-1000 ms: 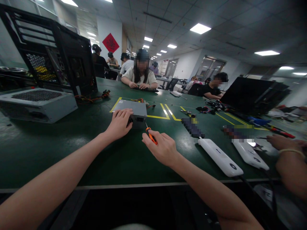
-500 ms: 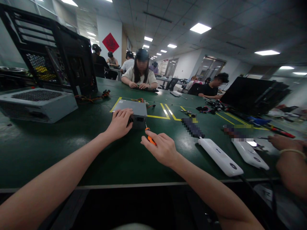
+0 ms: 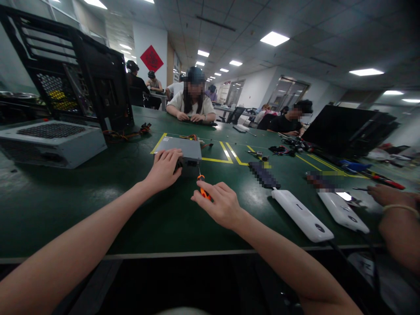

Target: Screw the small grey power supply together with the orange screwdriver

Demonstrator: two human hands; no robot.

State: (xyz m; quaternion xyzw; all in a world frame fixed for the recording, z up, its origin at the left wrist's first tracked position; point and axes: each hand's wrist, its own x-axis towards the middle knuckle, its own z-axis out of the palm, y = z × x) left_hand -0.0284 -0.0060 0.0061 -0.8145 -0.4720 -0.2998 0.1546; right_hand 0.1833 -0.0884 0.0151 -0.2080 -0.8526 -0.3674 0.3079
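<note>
A grey computer power supply [image 3: 185,146] lies on the green table, its socket side facing me. My left hand [image 3: 165,168] rests over its left part, fingers on top and thumb at the near side, holding it. In my right hand [image 3: 219,200] is a screwdriver [image 3: 204,192] with an orange and black handle, pinched between thumb and fingers. Its thin shaft points up to the lower right corner of the power supply's near face. The tip is too small to tell whether it sits in a screw.
Left of me stand a second power supply [image 3: 52,142] and a black computer case [image 3: 98,87]. To the right lie a white power bank [image 3: 300,214] with a cable and another white power bank [image 3: 343,211]. A co-worker's hand [image 3: 390,194] is at the far right; another person sits opposite.
The screwdriver handle has turned and shifted slightly left, and my right fingers have moved with it. My left hand and the power supply have stayed in place.
</note>
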